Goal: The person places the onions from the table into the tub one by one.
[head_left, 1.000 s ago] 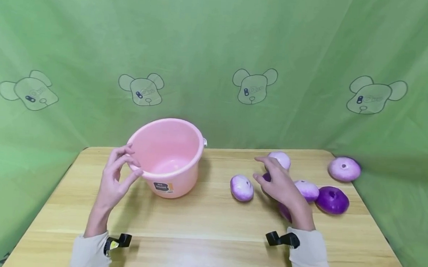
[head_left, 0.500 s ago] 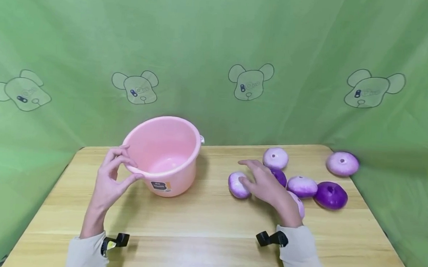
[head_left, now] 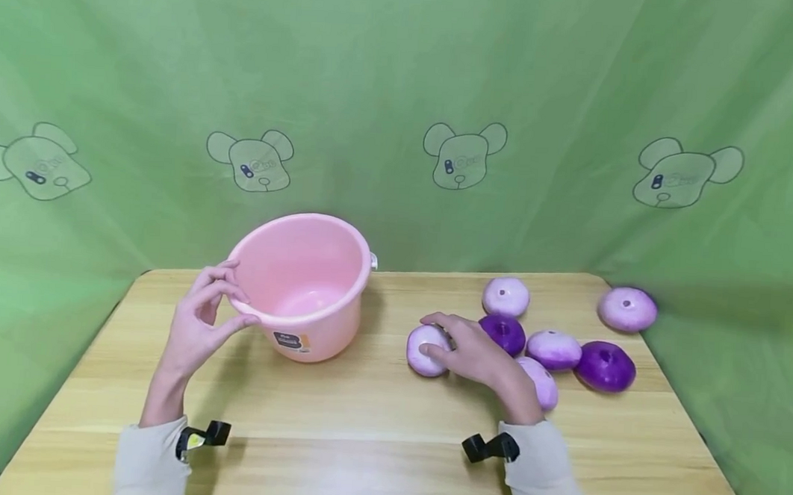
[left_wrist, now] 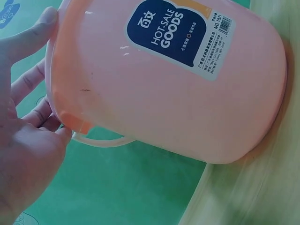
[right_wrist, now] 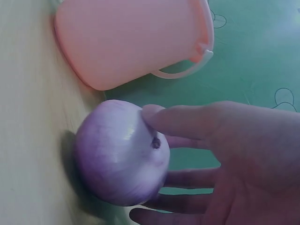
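1. Pink plastic bucket [head_left: 331, 337], head view: it stands on the wooden table [head_left: 360, 425], the left hand [head_left: 193, 326] pinching its rim. Well apart to its right, the right hand [head_left: 473, 351] grasps a pale purple onion [head_left: 417, 358]; six more onions [head_left: 605, 367] lie farther right.
2. Left wrist view: thumb and fingers straddle the rim; a label [left_wrist: 166, 33] shows on the bucket's side.
3. Right wrist view: the thumb presses the onion; whether it touches the table I cannot tell.

bucket [head_left: 330, 335]: baby pink, navy-white-orange label [left_wrist: 168, 37] | pale onions [head_left: 505, 296]: whitish fading into lilac | dark onions [head_left: 605, 367]: straight-up deep purple | backdrop [head_left: 379, 67]: green w/ outlined cartoon heads [head_left: 463, 172] | tabletop [head_left: 361, 417]: light wood grain | sleeves [head_left: 152, 465]: plain off-white
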`<state>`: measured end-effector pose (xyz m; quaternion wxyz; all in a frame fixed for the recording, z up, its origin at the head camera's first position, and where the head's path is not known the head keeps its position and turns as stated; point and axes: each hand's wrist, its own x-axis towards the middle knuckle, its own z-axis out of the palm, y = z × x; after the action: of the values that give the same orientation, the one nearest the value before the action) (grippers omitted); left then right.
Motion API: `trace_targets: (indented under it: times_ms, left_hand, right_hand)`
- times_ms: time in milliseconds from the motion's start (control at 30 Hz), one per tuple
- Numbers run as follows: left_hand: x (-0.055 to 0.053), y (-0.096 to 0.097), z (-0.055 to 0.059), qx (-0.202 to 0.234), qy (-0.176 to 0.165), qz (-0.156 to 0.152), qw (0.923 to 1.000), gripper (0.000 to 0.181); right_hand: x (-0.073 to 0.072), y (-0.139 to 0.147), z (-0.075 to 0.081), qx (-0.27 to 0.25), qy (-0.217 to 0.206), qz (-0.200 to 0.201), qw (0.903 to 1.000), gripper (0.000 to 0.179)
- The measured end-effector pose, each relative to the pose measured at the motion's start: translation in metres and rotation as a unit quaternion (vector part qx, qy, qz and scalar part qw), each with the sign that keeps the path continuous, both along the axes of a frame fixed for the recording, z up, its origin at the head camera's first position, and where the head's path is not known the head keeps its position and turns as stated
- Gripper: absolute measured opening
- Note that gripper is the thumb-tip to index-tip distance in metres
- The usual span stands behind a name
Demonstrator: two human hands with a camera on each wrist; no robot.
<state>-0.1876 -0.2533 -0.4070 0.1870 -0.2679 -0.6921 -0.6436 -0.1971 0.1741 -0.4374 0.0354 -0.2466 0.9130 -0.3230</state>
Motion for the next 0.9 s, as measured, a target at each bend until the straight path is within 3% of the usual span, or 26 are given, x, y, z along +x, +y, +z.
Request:
trace_targets:
  times_ms: [200, 400, 700, 900]
  left_hand:
    - [-0.007, -0.009, 0.000, -0.005, -0.006, -0.034, 0.9994, 0.031]
    - [-0.012, -0.014, 0.004, -0.023, -0.020, -0.046, 0.9985, 0.033]
    - [-0.014, -0.008, 0.010, -0.077, -0.043, 0.004, 0.9961, 0.032]
    - [-0.010, -0.006, 0.009, -0.067, -0.043, 0.018, 0.9967, 0.033]
  right_hand:
    - [0.002, -0.003, -0.004, 0.015, 0.021, -0.018, 0.9995, 0.047]
    - [0.003, -0.003, -0.005, 0.024, 0.019, -0.024, 0.9992, 0.049]
    - [0.005, -0.003, -0.003, 0.040, 0.002, -0.038, 0.9985, 0.069]
    - [0.007, -0.004, -0.003, 0.040, 0.004, -0.033, 0.9986, 0.070]
